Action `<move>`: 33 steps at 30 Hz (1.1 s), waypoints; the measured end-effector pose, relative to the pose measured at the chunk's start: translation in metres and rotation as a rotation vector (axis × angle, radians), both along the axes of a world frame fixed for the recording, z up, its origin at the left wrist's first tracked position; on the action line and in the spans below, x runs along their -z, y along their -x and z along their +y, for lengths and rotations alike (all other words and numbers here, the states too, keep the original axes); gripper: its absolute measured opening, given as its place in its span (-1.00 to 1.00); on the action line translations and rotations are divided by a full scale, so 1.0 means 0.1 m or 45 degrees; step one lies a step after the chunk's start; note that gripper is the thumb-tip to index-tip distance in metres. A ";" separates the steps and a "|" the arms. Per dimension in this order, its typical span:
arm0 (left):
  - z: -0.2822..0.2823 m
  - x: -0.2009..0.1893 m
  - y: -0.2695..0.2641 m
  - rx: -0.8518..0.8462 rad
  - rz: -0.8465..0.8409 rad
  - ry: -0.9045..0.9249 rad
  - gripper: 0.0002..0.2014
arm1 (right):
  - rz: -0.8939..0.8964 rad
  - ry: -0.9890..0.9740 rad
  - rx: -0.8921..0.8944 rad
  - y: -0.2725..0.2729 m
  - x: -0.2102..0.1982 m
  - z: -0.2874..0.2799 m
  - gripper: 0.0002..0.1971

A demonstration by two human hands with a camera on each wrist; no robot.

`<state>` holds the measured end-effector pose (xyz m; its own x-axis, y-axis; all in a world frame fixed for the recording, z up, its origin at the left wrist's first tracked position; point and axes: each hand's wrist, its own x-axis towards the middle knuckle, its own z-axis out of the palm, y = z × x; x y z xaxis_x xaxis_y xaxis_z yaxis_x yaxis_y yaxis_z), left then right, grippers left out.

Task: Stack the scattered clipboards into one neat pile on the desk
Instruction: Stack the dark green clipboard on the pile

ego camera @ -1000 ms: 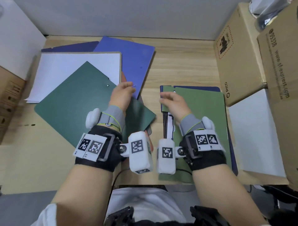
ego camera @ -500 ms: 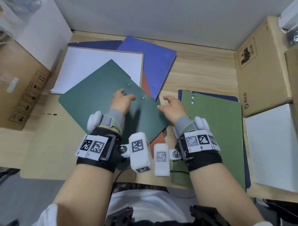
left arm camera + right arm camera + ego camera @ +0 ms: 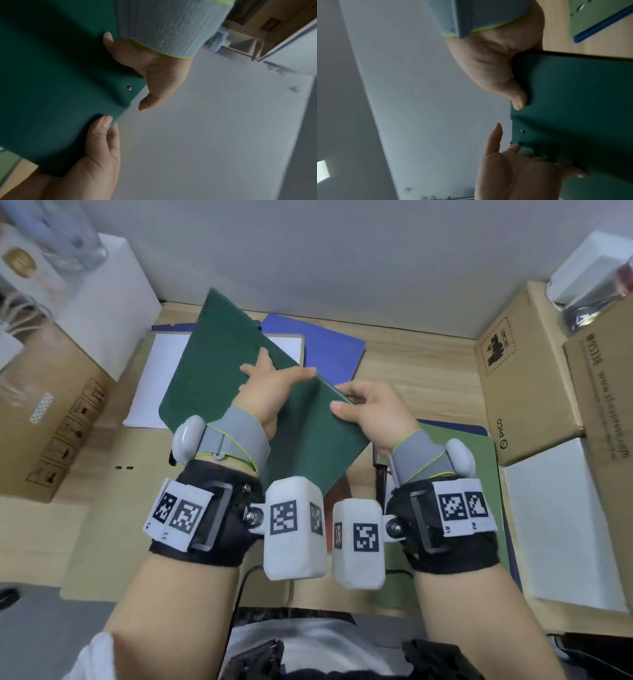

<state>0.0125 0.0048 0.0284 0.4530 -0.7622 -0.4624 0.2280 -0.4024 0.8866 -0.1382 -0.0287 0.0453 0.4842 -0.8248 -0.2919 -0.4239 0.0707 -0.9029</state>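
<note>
Since a moment ago the dark green clipboard (image 3: 233,392) has lifted off the surface (image 3: 411,364), tilted above the light green clipboard (image 3: 479,460); left hand (image 3: 270,385) and right hand (image 3: 373,409) each grip it. Right of it, a carton (image 3: 520,392) reads "PICO".

Dark green clipboard (image 3: 219,378) (tilted) between hands

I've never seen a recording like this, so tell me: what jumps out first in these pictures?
A big dark green clipboard is tilted up off the desk in mid-frame, the left hand and right hand both gripping its edge. Bulky black wrist straps with white checkered tags ride both wrists. To the right lies a light green clipboard beside cardboard boxes; blue boards sit behind.
</note>
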 end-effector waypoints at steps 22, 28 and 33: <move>-0.25 0.00 0.72 0.278 0.521 0.158 -0.27 | 0.463 0.222 0.040 0.92 -0.08 -0.03 -0.49; -0.13 0.62 1.23 0.574 0.495 -0.158 -0.22 | 0.627 -0.134 0.312 1.44 0.55 -0.02 -0.35; -0.04 0.88 1.36 0.588 0.360 -0.342 -0.41 | 0.828 -0.336 0.577 1.82 1.04 0.12 -0.21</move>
